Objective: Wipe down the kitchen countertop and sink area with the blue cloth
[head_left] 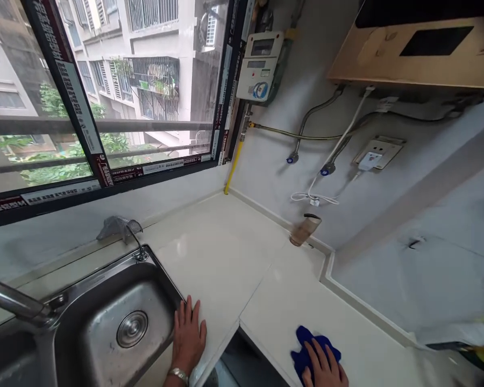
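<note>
My left hand lies flat with its fingers stretched out, over the right rim of the steel sink and the white countertop beside it. At the lower right, my right hand presses a crumpled dark blue cloth against the countertop. Its fingers lie spread over the cloth, and part of the cloth is hidden beneath them.
A brownish cup with a dark rim stands near the back wall. A faucet reaches over the sink from the left, with a grey mesh bag behind. Above hang a gas meter, hoses and a water heater.
</note>
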A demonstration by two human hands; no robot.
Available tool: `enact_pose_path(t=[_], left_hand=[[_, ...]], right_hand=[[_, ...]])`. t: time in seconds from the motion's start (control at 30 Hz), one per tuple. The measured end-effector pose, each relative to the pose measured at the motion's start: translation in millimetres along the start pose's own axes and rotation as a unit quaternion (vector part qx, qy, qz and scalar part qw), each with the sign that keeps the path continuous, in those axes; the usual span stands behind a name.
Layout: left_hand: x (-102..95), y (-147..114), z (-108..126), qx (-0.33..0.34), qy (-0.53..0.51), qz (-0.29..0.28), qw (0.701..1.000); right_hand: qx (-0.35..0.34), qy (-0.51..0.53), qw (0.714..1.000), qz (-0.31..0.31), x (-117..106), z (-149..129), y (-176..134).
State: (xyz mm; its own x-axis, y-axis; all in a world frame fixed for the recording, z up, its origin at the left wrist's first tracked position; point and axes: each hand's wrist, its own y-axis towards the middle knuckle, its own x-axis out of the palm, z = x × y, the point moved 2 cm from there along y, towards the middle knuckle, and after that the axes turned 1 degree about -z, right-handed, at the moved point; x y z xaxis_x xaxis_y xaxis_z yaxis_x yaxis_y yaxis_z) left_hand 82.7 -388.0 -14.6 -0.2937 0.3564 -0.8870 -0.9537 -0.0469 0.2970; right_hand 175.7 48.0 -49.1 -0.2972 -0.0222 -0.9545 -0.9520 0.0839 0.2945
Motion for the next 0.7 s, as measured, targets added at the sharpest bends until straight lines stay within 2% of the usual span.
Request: enact_pose_path(t=[0.13, 0.37, 0.57, 0.7], left_hand=[[1.0, -2.0, 2.9, 0.000, 0.009, -0.010, 1.000], [5.3, 1.1, -1.2, 0.021, 0.009, -0.012, 1.000], [28.4, 2.5, -17.6, 0.012, 0.044, -0.012, 0.999], [39.6, 2.8, -24.9, 0.010, 0.077, -0.016, 0.997]], right_hand=[[0.049, -0.025, 0.998, 0.010, -2.1, -23.9, 33.5], [0.098, -0.075, 0.992, -0.017, 2.7, -44.5, 129.8], [0.174, -0.080, 0.980, -0.061, 15.6, -50.2, 208.5], [0.192, -0.056, 0.979, -0.048, 25.3, -57.1, 249.8]])
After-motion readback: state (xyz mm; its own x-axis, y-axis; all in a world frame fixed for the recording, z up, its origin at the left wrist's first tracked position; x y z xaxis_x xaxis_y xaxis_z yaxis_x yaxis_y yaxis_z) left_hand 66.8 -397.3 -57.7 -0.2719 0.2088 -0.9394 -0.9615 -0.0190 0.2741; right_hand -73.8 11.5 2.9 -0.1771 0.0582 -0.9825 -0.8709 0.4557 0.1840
